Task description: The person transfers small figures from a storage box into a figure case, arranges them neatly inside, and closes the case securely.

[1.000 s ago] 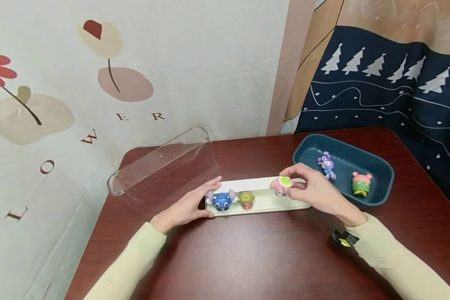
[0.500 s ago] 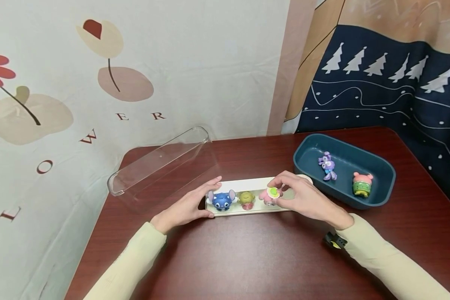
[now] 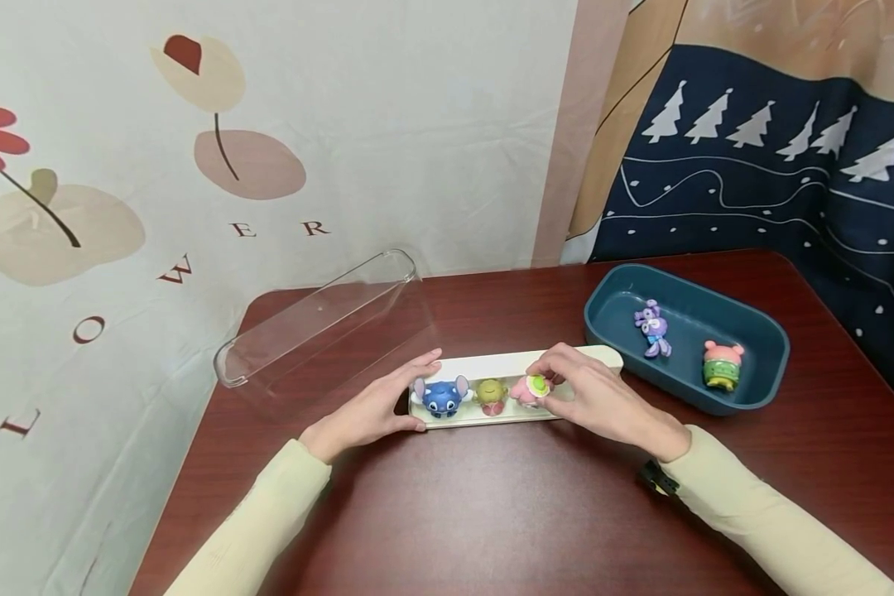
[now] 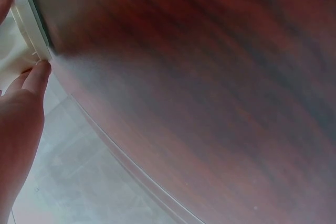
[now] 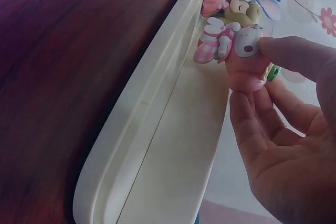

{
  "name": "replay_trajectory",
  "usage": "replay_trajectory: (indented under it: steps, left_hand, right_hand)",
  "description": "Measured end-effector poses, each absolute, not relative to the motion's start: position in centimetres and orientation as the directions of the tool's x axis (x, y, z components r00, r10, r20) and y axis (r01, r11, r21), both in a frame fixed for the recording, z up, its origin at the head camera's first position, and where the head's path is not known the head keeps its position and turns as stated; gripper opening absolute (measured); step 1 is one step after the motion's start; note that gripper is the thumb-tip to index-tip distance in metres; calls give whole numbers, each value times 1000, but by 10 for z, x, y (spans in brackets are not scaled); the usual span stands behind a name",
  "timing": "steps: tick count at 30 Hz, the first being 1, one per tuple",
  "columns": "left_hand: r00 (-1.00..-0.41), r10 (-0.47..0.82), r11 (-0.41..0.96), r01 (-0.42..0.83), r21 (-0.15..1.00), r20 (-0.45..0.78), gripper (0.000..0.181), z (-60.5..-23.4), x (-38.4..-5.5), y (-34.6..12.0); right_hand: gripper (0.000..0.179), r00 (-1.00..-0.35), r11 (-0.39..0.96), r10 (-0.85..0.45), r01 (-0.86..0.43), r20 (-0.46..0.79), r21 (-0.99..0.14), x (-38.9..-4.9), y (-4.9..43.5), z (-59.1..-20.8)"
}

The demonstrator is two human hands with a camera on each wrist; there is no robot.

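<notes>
In the head view a long white display base lies on the table. My left hand grips its left end, thumb at the front edge and fingers at the back. A blue big-eared figurine stands at that end, with an olive-and-pink figurine to its right. My right hand pinches a pink figurine with a white and green flower, just right of the olive one. The right wrist view shows thumb and fingers on the pink figurine's head. In the left wrist view, fingertips touch the base's edge.
A dark teal basin stands at the right, holding a purple figurine and a pink-and-green figurine. A long clear cover lies at the back left. Patterned cloths hang behind the table.
My right hand has moved left along the base with the pink figurine, bringing it up beside the olive one. My left hand has stayed on the base's left end.
</notes>
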State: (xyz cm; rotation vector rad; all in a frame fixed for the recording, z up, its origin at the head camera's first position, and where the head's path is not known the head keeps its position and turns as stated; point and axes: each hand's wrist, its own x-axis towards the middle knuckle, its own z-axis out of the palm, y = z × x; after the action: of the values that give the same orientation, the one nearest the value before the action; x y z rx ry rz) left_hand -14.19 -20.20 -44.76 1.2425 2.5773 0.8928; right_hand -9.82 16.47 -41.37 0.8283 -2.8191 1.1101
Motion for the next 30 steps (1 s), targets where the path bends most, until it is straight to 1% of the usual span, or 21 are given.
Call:
replay_trajectory:
  steps: [9, 14, 21, 25, 30]
  left_hand:
    - [-649, 750, 481, 666, 570, 126, 95, -447, -142, -203]
    - [-646, 755, 483, 666, 568, 115, 92, -447, -142, -202]
    - [-635, 761, 489, 698, 524, 135, 91, -444, -140, -201]
    - [-629, 766, 493, 709, 505, 134, 93, -442, -139, -201]
    - [-641, 759, 514, 701, 494, 119, 94, -439, -137, -201]
  right_hand:
    - [35, -852, 648, -486, -500, 193, -574, -98, 160, -414]
    - [34, -847, 666, -492, -516, 202, -539, -97, 159, -414]
    - [35, -840, 672, -501, -528, 206, -520, -97, 159, -414]
    - [38, -838, 673, -504, -533, 210, -513, -97, 160, -416]
    - [45, -829, 664, -511, -549, 228, -507, -97, 160, -417]
